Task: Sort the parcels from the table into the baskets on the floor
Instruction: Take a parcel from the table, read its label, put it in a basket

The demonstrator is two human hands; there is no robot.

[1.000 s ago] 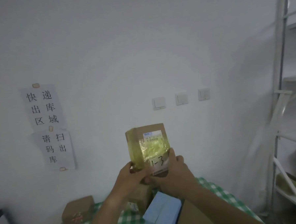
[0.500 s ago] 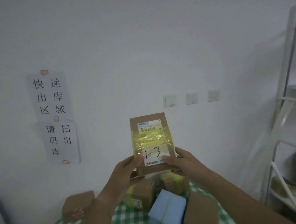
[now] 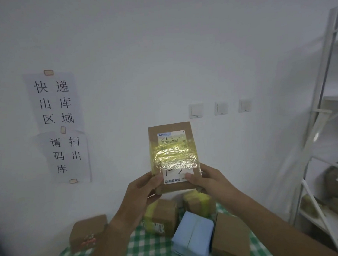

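You gripped the taped parcel by its lower corners, left hand and right hand, label facing you. Probably you were reading its handwritten mark to pick a basket.

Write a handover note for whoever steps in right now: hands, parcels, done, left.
Left hand and right hand: both grip the lower end of the taped brown parcel, held upright above the table, label facing the camera; a thumb partly covers the handwritten mark.
On the table: light blue parcel, plain brown box to its right, brown box with red print at left, two yellow-taped boxes at the back.
Baskets: not in view.
Done: one parcel lifted, label being read.
Left: drop it in its basket, then sort the five on the table.
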